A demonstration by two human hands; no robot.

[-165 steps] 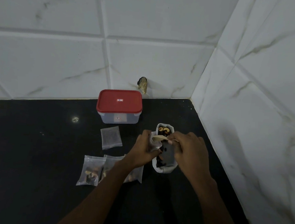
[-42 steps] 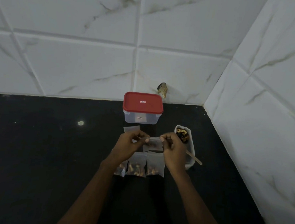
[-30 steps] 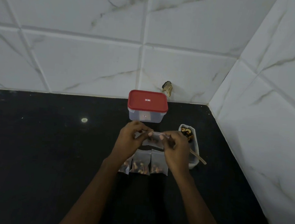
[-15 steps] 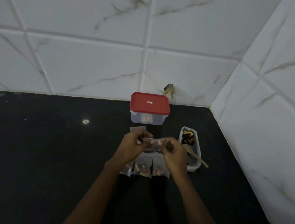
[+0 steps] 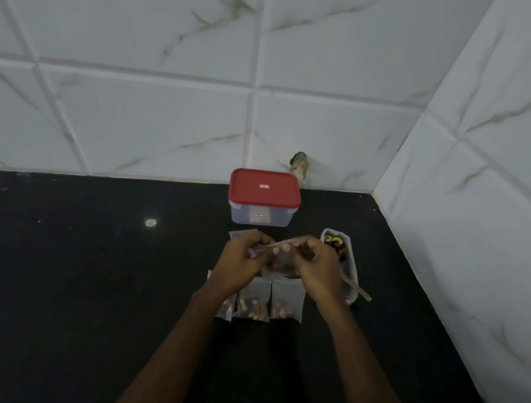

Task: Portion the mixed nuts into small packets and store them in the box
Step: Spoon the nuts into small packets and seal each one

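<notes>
Both hands hold one small clear packet (image 5: 282, 260) with nuts in it, above the black counter. My left hand (image 5: 243, 260) pinches its top edge at the left and my right hand (image 5: 316, 265) pinches it at the right. Below the hands three filled packets (image 5: 254, 302) lie side by side on the counter. An empty packet (image 5: 239, 232) peeks out behind my left hand. A clear box with a red lid (image 5: 264, 197) stands closed near the back wall. At the right a white tray of mixed nuts (image 5: 346, 261) holds a wooden spoon (image 5: 357, 289).
The black counter (image 5: 76, 282) ends at white marble-tiled walls at the back and right, forming a corner. A small chipped hole (image 5: 299, 168) marks the back wall behind the box. A pale spot (image 5: 150, 223) shows on the counter to the left.
The spoon went from my right hand into the tray, and a third filled packet now lies in the row. Both hands took up another packet by its top edge.
</notes>
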